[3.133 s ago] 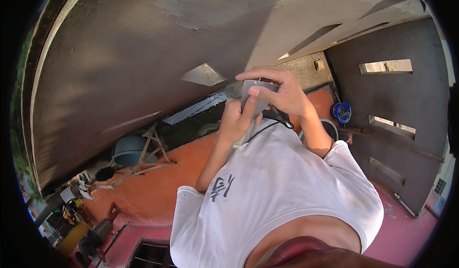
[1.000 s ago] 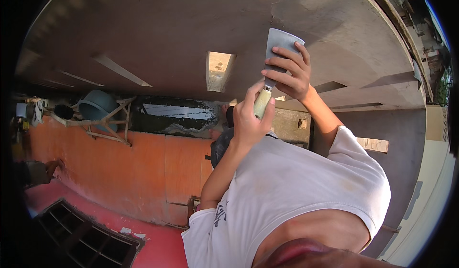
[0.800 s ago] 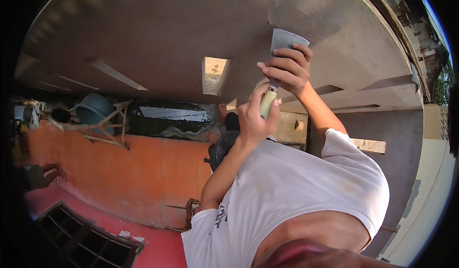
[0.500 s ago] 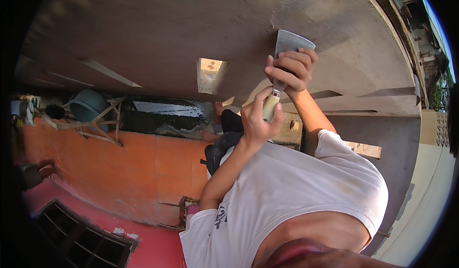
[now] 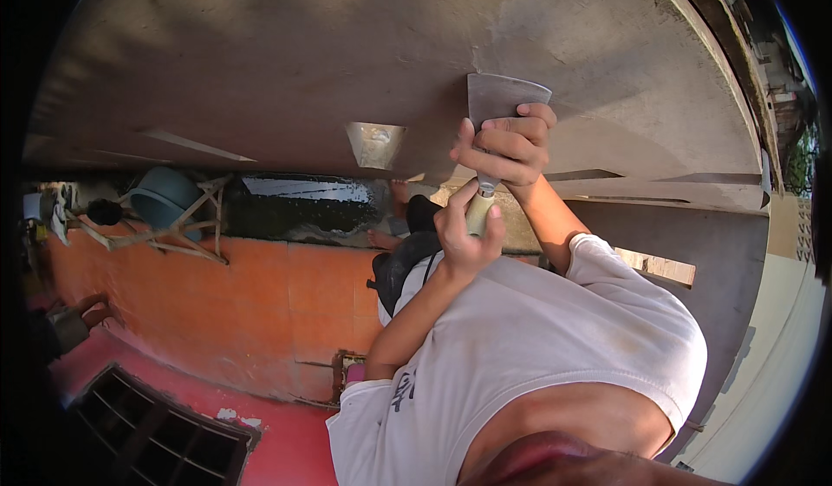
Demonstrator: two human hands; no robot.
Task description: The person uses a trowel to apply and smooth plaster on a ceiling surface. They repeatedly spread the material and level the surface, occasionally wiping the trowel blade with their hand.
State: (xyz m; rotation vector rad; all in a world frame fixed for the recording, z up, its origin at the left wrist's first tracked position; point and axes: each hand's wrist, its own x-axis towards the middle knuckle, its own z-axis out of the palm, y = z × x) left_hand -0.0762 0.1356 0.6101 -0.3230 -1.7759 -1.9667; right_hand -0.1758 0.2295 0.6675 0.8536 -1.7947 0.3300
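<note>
A broad-bladed scraper (image 5: 507, 91) with a pale handle is held in both hands against the grey plastered wall (image 5: 303, 44). My left hand (image 5: 466, 241) is closed round the handle. Just above it, my right hand (image 5: 513, 150) grips the neck and lower blade, its fingers lying across the metal. The blade's wide far edge meets the wall or lies very close to it; exact contact cannot be made out. Near the blade the plaster looks lighter and patchy.
A small opening (image 5: 377, 143) pierces the wall left of my hands. At the left, a blue-grey basin (image 5: 165, 198) rests on a wooden stand (image 5: 204, 217) above orange tiles (image 5: 208, 304). A dark wet strip (image 5: 299, 213) runs along the wall's foot. Another person's arm (image 5: 94, 310) shows far left.
Both hands and the scraper have shifted left and somewhat down in the picture, the blade sliding toward me along the wall. Each hand keeps its grip.
</note>
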